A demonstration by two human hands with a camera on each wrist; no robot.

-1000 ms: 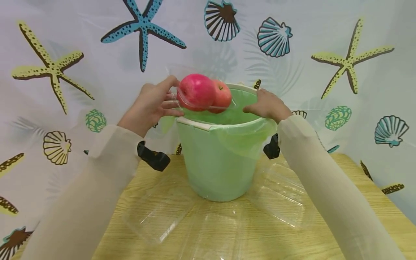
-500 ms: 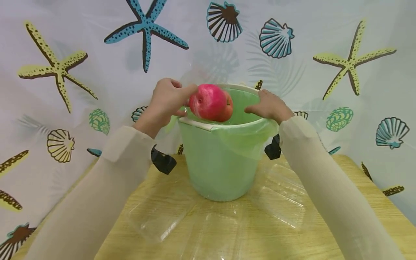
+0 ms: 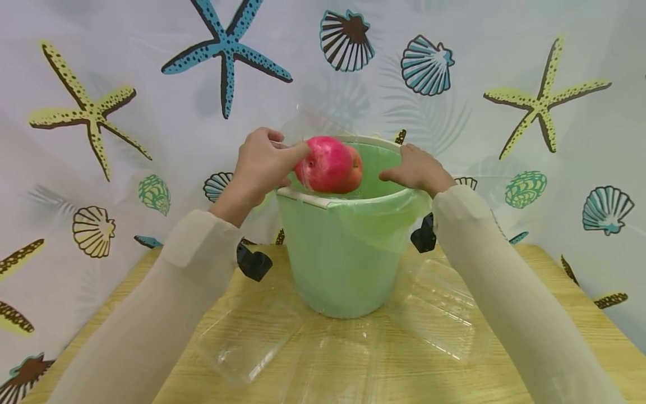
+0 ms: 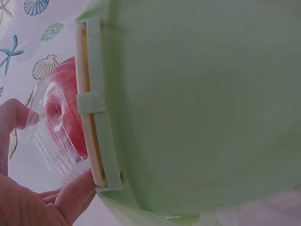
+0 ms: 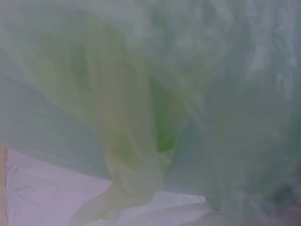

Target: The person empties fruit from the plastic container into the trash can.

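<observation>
In the head view my left hand (image 3: 267,163) holds a clear plastic tray (image 4: 56,146), tilted over the left rim of a pale green bin (image 3: 348,258). A deep pink apple (image 3: 330,163) and, partly behind it, a lighter red apple (image 3: 357,171) sit at the tray, inside the bin's mouth. The left wrist view has thumb and fingers at the tray's edge, close to the bin's cream rim (image 4: 89,108). My right hand (image 3: 419,168) rests on the right rim, its thumb stretched over the opening. Only the bin and its liner show in the right wrist view.
A thin green bag (image 3: 388,216) lines the bin and folds over its rim. Several clear plastic trays (image 3: 252,336) lie on the wooden table (image 3: 166,365) before and beside the bin. A curtain (image 3: 303,90) with sea prints hangs behind.
My left hand has moved right, bringing tray and apples over the bin's mouth and lower. Its grip has turned, with the tray more tilted. The right hand stays on the rim.
</observation>
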